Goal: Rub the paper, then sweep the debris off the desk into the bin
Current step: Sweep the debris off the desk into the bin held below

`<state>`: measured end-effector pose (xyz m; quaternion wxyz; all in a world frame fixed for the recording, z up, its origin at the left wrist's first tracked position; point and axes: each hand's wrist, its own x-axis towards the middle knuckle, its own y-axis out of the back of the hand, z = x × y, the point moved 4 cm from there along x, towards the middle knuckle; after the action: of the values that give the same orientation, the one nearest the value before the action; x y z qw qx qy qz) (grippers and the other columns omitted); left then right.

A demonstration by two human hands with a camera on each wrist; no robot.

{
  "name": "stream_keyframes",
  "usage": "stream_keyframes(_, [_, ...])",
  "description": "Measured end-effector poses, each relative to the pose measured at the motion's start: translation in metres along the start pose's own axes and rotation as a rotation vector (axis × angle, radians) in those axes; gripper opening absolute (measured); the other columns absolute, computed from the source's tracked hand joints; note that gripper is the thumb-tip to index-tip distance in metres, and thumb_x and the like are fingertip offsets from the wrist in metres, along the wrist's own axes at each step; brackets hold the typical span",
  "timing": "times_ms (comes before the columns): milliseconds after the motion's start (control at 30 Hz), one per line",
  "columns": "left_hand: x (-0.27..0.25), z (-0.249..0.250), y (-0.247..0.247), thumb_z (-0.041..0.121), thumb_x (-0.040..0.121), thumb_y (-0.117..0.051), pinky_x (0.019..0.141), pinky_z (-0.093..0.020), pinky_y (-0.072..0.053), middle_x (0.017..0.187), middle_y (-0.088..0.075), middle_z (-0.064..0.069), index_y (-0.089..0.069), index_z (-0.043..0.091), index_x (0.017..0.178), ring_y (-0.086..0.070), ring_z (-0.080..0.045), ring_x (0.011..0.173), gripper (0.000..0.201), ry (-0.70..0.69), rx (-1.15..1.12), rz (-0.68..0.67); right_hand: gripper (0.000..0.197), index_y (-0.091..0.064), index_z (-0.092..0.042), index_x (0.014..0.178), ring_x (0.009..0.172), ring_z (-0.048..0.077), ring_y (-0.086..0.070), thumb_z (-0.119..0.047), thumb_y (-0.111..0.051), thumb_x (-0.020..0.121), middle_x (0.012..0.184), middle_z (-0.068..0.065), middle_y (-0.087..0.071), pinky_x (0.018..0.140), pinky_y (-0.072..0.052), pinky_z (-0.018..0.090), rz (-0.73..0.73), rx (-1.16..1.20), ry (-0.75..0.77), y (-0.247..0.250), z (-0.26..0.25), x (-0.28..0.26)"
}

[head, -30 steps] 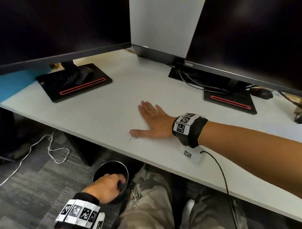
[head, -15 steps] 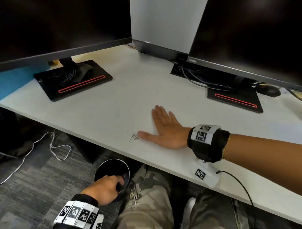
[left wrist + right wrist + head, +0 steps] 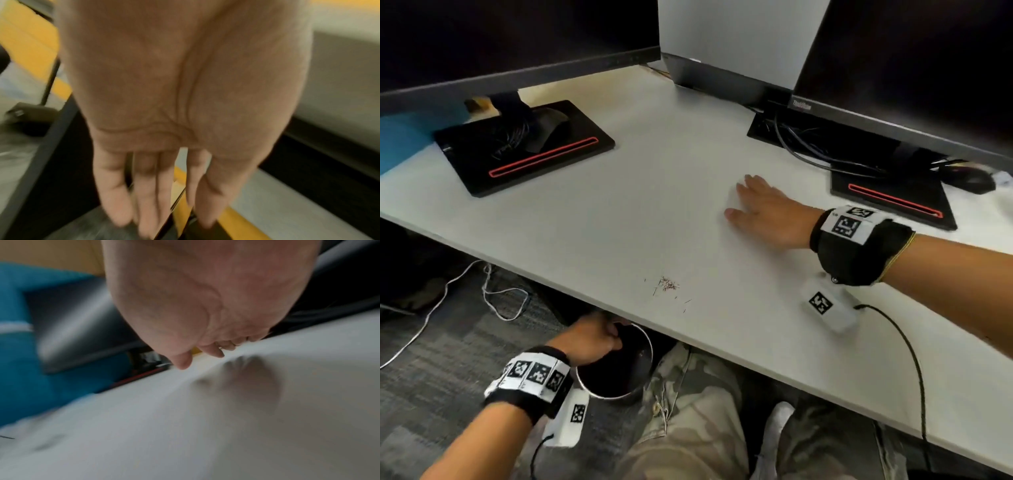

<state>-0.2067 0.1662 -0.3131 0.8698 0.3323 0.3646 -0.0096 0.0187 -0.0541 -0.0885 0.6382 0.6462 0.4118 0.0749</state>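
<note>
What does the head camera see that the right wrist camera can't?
Only the head view shows the left hand holding the bin below the desk edge, and the little pile of debris clearly. Only the right wrist view shows the right hand's palm side, hovering just above its shadow, apparently not touching. Both show the right hand and the white desk.

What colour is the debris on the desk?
Reddish-brown debris, seen best in the head view.
</note>
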Motion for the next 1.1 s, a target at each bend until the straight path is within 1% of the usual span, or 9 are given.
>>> stream_keyframes(133, [0.113, -0.115, -0.015, 0.048, 0.061, -0.069, 0.106, -0.044, -0.052, 0.134, -0.068, -0.015, -0.059, 0.017, 0.137, -0.063, -0.035, 0.125, 0.083, 0.260, -0.099, 0.202, 0.084, 0.018, -0.016, 0.168, 0.160, 0.014, 0.026, -0.063, -0.020, 0.110, 0.174, 0.001, 0.029, 0.130, 0.013, 0.040, -0.044, -0.026, -0.045, -0.018, 0.028, 0.022])
stream_keyframes(333, [0.088, -0.141, -0.071, 0.010, 0.097, -0.070, 0.102, -0.039, -0.052, 0.141, -0.061, -0.029, -0.059, -0.010, 0.139, -0.061, -0.040, 0.130, 0.047, 0.559, -0.200, 0.072, 0.086, 0.026, -0.025, 0.165, 0.155, 0.008, 0.035, -0.071, -0.016, 0.106, 0.170, -0.006, 0.037, 0.128, 0.019, 0.040, -0.044, 0.009, -0.034, -0.027, 0.036, 0.030])
stream_keyframes(433, [0.081, -0.138, -0.096, 0.026, 0.100, -0.069, 0.106, -0.038, -0.053, 0.148, -0.060, -0.020, -0.057, 0.003, 0.147, -0.062, -0.034, 0.132, 0.054, 0.539, -0.125, -0.037, 0.084, 0.027, -0.027, 0.164, 0.152, 0.005, 0.038, -0.069, -0.016, 0.105, 0.169, -0.009, 0.039, 0.127, 0.020, 0.038, -0.054, 0.013, -0.030, -0.028, 0.036, 0.029])
stream_keyframes(533, [0.073, -0.134, -0.111, 0.064, 0.082, -0.076, 0.099, -0.038, -0.059, 0.139, -0.069, -0.008, -0.050, 0.028, 0.154, -0.072, -0.028, 0.117, 0.084, 0.520, 0.019, -0.068, 0.084, 0.028, -0.030, 0.164, 0.152, 0.004, 0.039, -0.071, -0.014, 0.104, 0.168, -0.011, 0.040, 0.127, 0.021, 0.037, -0.039, 0.011, -0.029, -0.030, 0.038, 0.031])
stream_keyframes(700, [0.089, -0.138, -0.116, 0.066, 0.076, -0.075, 0.080, -0.032, -0.064, 0.118, -0.077, -0.003, -0.065, 0.030, 0.139, -0.076, -0.021, 0.091, 0.073, 0.493, 0.026, -0.126, 0.083, 0.028, -0.033, 0.163, 0.152, 0.003, 0.039, -0.071, -0.014, 0.103, 0.168, -0.013, 0.039, 0.126, 0.022, 0.037, -0.038, 0.022, -0.032, -0.032, 0.040, 0.033])
stream_keyframes(867, [0.077, -0.081, -0.079, 0.050, 0.096, -0.064, 0.099, -0.029, -0.050, 0.157, -0.052, -0.010, -0.049, 0.026, 0.156, -0.058, -0.032, 0.135, 0.066, 0.352, -0.010, -0.073, 0.083, 0.026, -0.031, 0.164, 0.153, 0.005, 0.037, -0.071, -0.015, 0.104, 0.169, -0.011, 0.038, 0.126, 0.022, 0.037, -0.031, 0.026, -0.031, -0.032, 0.040, 0.033])
stream_keyframes(933, [0.086, -0.071, -0.076, 0.061, 0.082, -0.069, 0.105, -0.042, -0.052, 0.159, -0.048, -0.018, -0.044, 0.019, 0.158, -0.053, -0.043, 0.138, 0.090, 0.318, -0.116, -0.029, 0.083, 0.025, -0.031, 0.165, 0.154, 0.005, 0.036, -0.071, -0.016, 0.105, 0.170, -0.010, 0.037, 0.127, 0.021, 0.037, -0.027, 0.034, -0.034, -0.031, 0.039, 0.033])
stream_keyframes(1000, [0.102, -0.093, -0.083, 0.048, 0.071, -0.077, 0.079, -0.057, -0.061, 0.149, -0.051, -0.034, -0.041, 0.006, 0.156, -0.059, -0.058, 0.125, 0.101, 0.345, -0.396, 0.087, 0.083, 0.023, -0.031, 0.166, 0.155, 0.006, 0.034, -0.072, -0.017, 0.105, 0.171, -0.010, 0.035, 0.127, 0.020, 0.038, -0.025, 0.041, -0.034, -0.030, 0.038, 0.034])
stream_keyframes(1100, [0.058, -0.065, -0.069, 0.001, 0.098, -0.057, 0.068, -0.061, -0.063, 0.133, -0.056, -0.033, -0.035, 0.009, 0.144, -0.064, -0.061, 0.110, 0.051, 0.295, -0.861, 0.181, 0.082, 0.020, -0.029, 0.167, 0.157, 0.008, 0.031, -0.070, -0.019, 0.107, 0.172, -0.008, 0.033, 0.129, 0.018, 0.040, -0.019, 0.050, -0.040, -0.029, 0.035, 0.029])
